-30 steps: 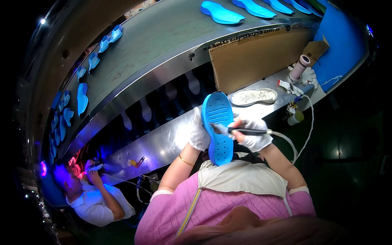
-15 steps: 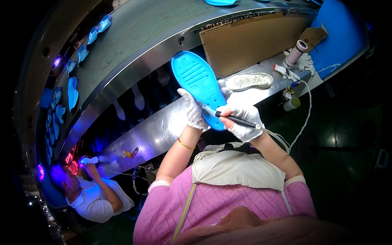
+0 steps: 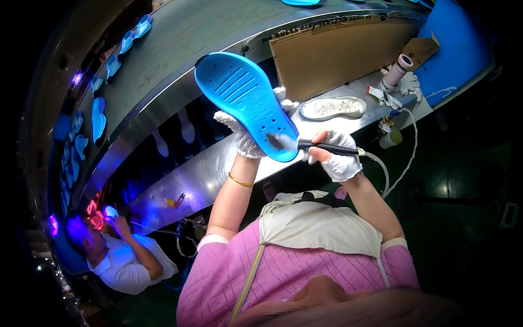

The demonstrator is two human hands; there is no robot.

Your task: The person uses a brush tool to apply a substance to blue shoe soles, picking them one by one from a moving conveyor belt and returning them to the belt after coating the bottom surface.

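A blue shoe sole (image 3: 245, 98) is held up in my left hand (image 3: 243, 136), which wears a white glove. The gloved fingers wrap round the sole from beneath, and some show past its far right edge. My right hand (image 3: 339, 159), in a white glove with thumb and fingertips bare, grips a black-handled brush (image 3: 329, 147). A pale tube runs out of the handle's rear end. The blurred bristles lie over the narrow end of the sole, near several small holes. Whether they press on the surface I cannot tell.
Behind the sole, a white sole (image 3: 333, 108) rests on the metal bench (image 3: 180, 180) before a cardboard sheet (image 3: 343, 52). A pink bottle (image 3: 397, 71) and spare gloves (image 3: 408, 84) stand to the right. A conveyor belt (image 3: 218, 27) carries blue soles (image 3: 98, 120). A co-worker (image 3: 131, 261) sits lower left.
My left hand has carried the blue sole up and to the left, turning its broad end leftward. The brush has shifted slightly and its handle lies more level.
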